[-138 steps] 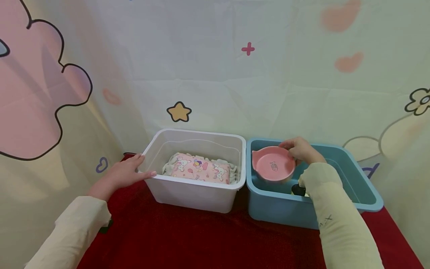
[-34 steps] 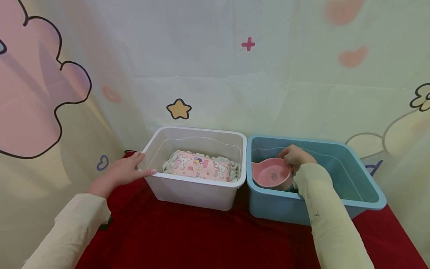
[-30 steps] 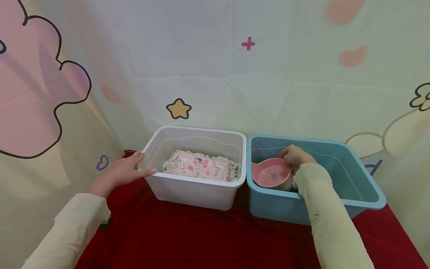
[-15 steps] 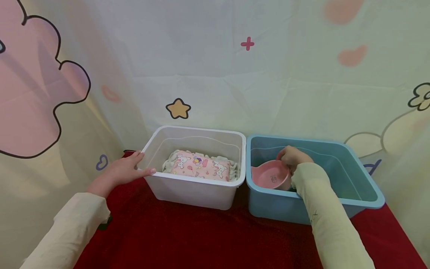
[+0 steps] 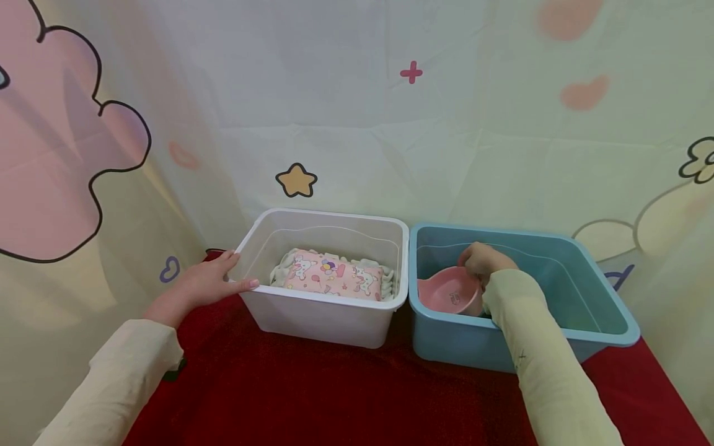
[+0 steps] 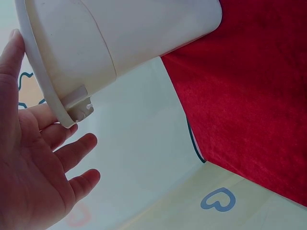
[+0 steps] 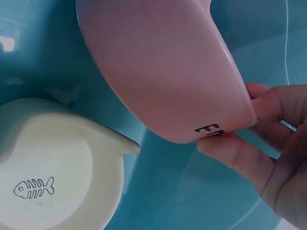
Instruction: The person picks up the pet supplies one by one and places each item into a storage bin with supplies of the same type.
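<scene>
In the head view my right hand (image 5: 484, 260) reaches into the blue bin (image 5: 580, 339) and pinches the far-right rim of a pink pet bowl (image 5: 446, 290). The right wrist view has the thumb on the bowl's outer wall and the fingers at its rim; the bowl is tilted. Below it in that view lies a pale cream pet bowl (image 7: 98, 172) with a fishbone drawing inside. My left hand (image 5: 203, 284) rests on the left corner of the white bin (image 5: 323, 319), fingers extended. The left wrist view confirms fingers spread along the rim (image 6: 41, 72).
Inside the white bin a pink printed pillow (image 5: 333, 275) lies on whitish fabric (image 5: 283, 267). Both bins stand side by side on a red cloth (image 5: 312, 396). A printed curtain (image 5: 357, 124) hangs directly behind them.
Since the earliest frame, the pink bowl has gone down deeper into the blue bin, held by my right hand. In the last second both moved only slightly. My left hand stays put.
</scene>
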`<state>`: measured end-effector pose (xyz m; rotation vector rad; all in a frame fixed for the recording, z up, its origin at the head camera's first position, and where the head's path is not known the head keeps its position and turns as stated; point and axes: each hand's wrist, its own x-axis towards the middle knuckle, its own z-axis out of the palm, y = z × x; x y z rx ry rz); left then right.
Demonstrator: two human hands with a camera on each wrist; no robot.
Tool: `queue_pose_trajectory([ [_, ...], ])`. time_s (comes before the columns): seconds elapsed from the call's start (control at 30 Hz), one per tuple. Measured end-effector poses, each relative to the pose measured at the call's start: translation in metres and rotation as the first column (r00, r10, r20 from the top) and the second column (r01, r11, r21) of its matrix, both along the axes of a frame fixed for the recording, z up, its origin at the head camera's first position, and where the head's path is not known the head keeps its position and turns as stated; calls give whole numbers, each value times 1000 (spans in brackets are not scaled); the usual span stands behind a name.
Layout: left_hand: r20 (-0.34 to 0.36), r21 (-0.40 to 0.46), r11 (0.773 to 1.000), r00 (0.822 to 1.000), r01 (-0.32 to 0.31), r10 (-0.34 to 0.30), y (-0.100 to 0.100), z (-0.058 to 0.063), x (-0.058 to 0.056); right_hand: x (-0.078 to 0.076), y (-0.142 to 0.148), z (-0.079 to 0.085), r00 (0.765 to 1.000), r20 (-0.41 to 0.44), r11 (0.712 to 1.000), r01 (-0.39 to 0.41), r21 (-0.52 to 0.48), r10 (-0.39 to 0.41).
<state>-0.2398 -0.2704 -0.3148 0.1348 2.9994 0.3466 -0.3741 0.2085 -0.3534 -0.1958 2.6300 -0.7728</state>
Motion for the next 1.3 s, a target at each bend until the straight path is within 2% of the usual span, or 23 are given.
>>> queue_pose_trajectory([
  [1.13,26,7,1000,999,-23,23,-1,0,-1,6,-8,2,998,14,998,57,41,-58],
  [1.3,25,10,1000,999,-22,22,-1,0,-1,4,-10,3,1000,15,999,17,49,-18],
])
